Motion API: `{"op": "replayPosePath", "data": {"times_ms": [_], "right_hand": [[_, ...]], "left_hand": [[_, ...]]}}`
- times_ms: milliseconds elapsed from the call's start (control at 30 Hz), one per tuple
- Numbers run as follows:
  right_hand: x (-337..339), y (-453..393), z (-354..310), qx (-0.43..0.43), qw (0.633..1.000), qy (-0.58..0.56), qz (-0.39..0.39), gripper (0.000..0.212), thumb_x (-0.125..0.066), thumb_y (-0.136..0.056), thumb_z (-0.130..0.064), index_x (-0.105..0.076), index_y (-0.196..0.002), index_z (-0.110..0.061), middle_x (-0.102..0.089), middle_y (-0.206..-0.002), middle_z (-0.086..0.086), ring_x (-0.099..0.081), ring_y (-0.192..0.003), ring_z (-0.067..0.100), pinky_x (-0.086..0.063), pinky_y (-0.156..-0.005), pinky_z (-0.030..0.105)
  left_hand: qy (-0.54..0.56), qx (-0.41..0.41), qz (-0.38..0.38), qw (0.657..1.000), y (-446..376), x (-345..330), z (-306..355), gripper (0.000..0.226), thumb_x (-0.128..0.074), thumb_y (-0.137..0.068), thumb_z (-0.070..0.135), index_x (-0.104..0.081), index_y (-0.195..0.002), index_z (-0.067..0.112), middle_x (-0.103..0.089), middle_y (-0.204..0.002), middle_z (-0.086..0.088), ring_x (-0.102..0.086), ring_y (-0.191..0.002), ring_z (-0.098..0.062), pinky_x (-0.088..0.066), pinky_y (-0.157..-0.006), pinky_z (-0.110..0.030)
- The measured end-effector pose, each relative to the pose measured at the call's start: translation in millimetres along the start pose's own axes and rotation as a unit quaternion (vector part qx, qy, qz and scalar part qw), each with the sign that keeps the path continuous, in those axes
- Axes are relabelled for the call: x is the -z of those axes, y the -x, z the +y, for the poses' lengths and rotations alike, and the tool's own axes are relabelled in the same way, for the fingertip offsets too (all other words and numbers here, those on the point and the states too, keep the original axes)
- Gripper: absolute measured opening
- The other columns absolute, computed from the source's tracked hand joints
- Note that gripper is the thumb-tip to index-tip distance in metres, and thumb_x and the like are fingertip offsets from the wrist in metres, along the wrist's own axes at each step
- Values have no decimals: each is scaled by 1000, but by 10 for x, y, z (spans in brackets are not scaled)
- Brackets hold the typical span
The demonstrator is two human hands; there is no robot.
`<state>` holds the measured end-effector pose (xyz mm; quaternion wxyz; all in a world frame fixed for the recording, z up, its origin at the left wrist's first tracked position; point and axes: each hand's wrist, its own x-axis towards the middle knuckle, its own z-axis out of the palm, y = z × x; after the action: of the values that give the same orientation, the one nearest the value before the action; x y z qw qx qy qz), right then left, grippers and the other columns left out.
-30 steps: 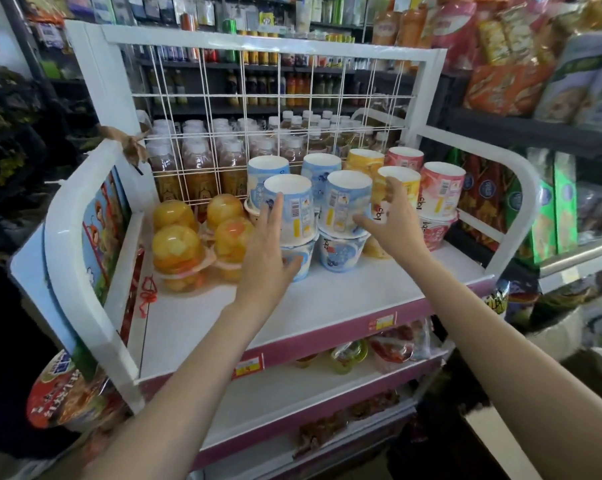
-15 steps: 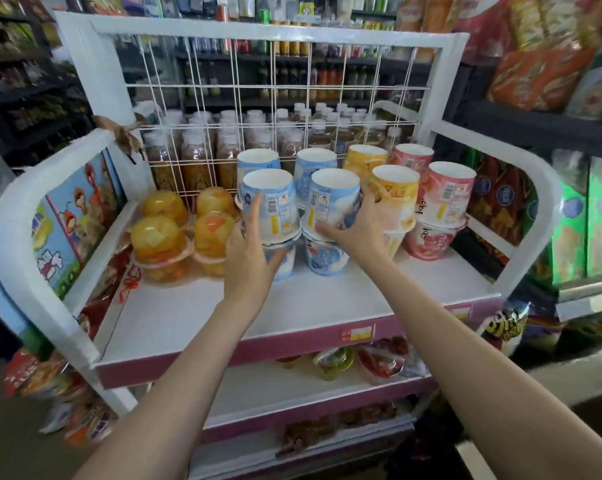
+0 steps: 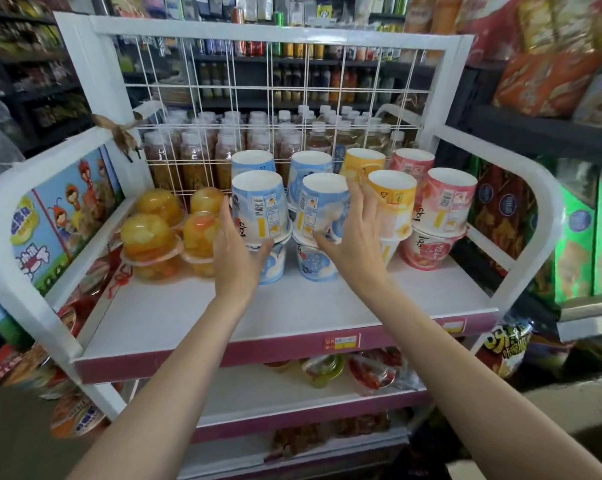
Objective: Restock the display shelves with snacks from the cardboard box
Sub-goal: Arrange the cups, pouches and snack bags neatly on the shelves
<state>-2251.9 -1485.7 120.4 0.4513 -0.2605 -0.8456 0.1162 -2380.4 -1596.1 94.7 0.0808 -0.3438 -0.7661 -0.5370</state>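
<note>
Against the front row of cups on the top shelf (image 3: 292, 306), both hands are spread with fingers apart: the left hand (image 3: 237, 251) lies flat against the front left blue cup stack (image 3: 261, 216), the right hand (image 3: 353, 237) against the second blue cup stack (image 3: 322, 216), neither clamped shut. Each stack is an upside-down cup on an upright one. Four stacks show in front, two blue, one yellow (image 3: 393, 206) and one pink (image 3: 443, 209), and four upturned cups in the same colours behind them at the wire back panel (image 3: 271, 91). Toward the shelf's left edge sit four clear fruit jelly domes (image 3: 149, 233), some stacked on others below. Bottles (image 3: 223, 150) crowd behind the wire. No cardboard box shows.
</note>
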Motion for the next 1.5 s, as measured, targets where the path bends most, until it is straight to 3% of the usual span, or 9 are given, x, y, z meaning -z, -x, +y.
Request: {"op": "replayPosePath", "data": {"times_ms": [67,267,433,500,733,1000,1133,1300,1500], "right_hand": [[-1,-41,-136,106,992,61,38,80,-74,-72,-21,-35,-138,1,-42,-137,21,-29,-130,32,-25,-108,43],[-138,-385,-415,145,954,196,-173,85,-58,-86,-49,-6,-150,-28,-38,-145,12,-24,-141,26,4,-113,53],[-187,-557,-535,75,957,176,-220,48,-41,-92,-54,-44,-132,-28,-61,-123,3,-27,-138,27,4,-111,59],[-179,-576,-541,57,962,152,-219,41,-43,-94,-49,-48,-128,-27,-59,-124,1,-27,-138,24,4,-111,56],[-182,-576,-534,37,972,117,-199,36,-49,-92,-46,-54,-121,-26,-61,-117,0,-34,-133,16,4,-112,51],[-145,-609,-587,18,969,106,-224,34,-53,-90,-44,-55,-119,-25,-61,-113,0,-40,-127,17,-5,-111,51],[121,-585,-470,16,985,85,-146,41,-54,-91,-38,-50,-131,-27,-49,-136,6,-26,-138,21,-13,-112,44],[620,-516,0,-52,995,25,-84,52,-68,-82,-34,-52,-129,-19,-50,-136,5,-38,-129,25,-30,-107,42],[786,-212,512,-210,974,-25,-78,77,-75,-77,-23,-32,-141,-19,-42,-139,9,-41,-125,23,-31,-91,27]], "left_hand": [[5,-4,-10,1000,-4,6,-55,98,-75,-76,18,-8,-147,15,-33,-148,-9,-32,-135,-26,-31,-109,-44],[27,13,-65,997,3,131,-138,100,-75,-75,15,-6,-148,23,-41,-144,-2,-43,-128,-18,-40,-101,-37],[48,14,-71,996,4,249,-164,77,-74,-76,10,-32,-140,19,-55,-125,6,-53,-112,-11,-43,-90,-24],[54,5,-83,995,-29,291,-163,70,-75,-74,8,-41,-134,19,-56,-116,11,-55,-106,-8,-43,-85,-20],[57,16,-89,994,-121,238,-287,73,-81,-67,12,-43,-129,22,-59,-120,-1,-58,-106,-17,-50,-90,-43],[20,5,-60,998,-57,242,-206,73,-78,-71,13,-40,-134,17,-52,-129,-5,-48,-119,-22,-42,-99,-43],[-80,-95,-21,992,85,397,-76,66,-68,-81,13,-35,-138,11,-43,-134,-13,-37,-125,-28,-32,-102,-38],[-130,-246,-7,960,142,320,91,70,-68,-71,1,-36,-131,15,-48,-123,-19,-43,-113,-32,-40,-96,-45],[-78,-248,-133,957,328,-174,312,70,-60,-76,-2,-36,-139,17,-37,-135,-22,-41,-122,-38,-42,-98,-50]]}}
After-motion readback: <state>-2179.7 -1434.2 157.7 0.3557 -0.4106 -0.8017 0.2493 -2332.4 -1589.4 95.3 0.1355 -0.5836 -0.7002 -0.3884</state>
